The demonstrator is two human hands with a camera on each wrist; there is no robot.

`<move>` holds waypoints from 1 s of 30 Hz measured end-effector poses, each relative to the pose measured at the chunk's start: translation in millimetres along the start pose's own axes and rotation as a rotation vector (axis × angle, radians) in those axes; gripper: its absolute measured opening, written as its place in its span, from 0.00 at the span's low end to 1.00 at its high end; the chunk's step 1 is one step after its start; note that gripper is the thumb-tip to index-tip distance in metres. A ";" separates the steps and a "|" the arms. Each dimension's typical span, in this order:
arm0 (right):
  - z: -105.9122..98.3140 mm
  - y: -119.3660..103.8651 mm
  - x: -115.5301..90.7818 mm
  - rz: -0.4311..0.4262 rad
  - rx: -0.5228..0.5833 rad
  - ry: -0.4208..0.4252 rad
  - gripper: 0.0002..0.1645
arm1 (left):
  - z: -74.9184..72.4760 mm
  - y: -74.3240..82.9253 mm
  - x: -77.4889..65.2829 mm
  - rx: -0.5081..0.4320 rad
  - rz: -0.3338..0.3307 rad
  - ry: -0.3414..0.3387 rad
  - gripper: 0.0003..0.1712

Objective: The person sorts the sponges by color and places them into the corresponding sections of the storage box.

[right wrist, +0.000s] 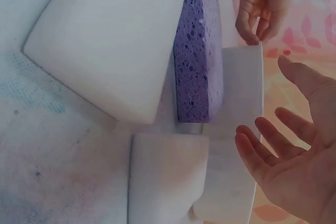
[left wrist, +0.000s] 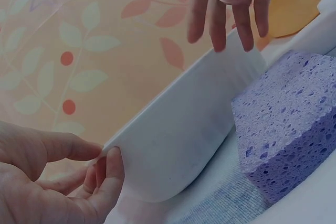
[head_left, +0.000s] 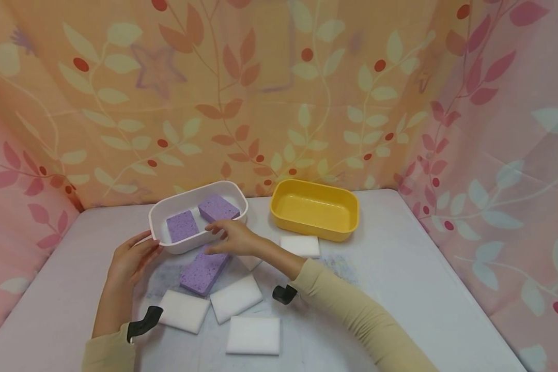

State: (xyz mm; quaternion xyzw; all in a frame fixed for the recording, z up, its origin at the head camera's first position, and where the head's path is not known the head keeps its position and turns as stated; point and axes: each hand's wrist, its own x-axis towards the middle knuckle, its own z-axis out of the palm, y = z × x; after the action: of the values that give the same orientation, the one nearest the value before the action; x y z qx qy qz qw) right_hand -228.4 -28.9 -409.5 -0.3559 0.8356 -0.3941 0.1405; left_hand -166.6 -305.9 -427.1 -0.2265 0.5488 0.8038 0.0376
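Pinching the white basin (head_left: 182, 247) by its rim at the left end: left hand (head_left: 131, 256), thumb and fingers closed on the edge, the grip plain in both wrist views. Right hand (head_left: 234, 237) poised above the near rim toward the basin's right side, fingers apart and loosely bent, nothing held.

Purple sponges, 3 in view. The 1st (head_left: 183, 226) lies in the left half of the basin; the 2nd (head_left: 218, 208) is in the right half, near the back wall. The 3rd (head_left: 202, 274) lies aslant on the desk (head_left: 400, 268), just in front of the basin, its far end partly covered by the right hand in the head view.

White blocks, 5 visible, all flat on the desk. 3 lie nearer the person: left (head_left: 183, 311), middle (head_left: 236, 298) and nearest (head_left: 253, 336). A 4th (head_left: 250, 262) is mostly hidden by the right wrist; a 5th (head_left: 302, 246) sits just in front of the yellow basin (head_left: 316, 206), which stands right of the white basin. Leaf-patterned curtain (head_left: 335, 103) behind.
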 end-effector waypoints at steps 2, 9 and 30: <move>2.0 0.6 0.5 0.005 -0.015 -0.036 0.36 | -0.2 0.1 0.3 0.003 0.000 -0.001 0.21; 10.3 7.6 6.5 -0.045 -0.080 -0.131 0.41 | 0.8 0.9 -0.5 0.004 -0.008 0.008 0.20; 13.1 22.2 27.9 -0.126 -0.267 -0.312 0.50 | -1.2 -0.2 2.3 -0.039 -0.015 0.007 0.15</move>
State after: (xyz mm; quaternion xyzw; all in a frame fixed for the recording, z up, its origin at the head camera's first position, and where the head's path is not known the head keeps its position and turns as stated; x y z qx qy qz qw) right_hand -252.1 -46.2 -433.5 -0.4795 0.8247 -0.2280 0.1948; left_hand -168.2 -307.3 -428.6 -0.2343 0.5313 0.8133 0.0372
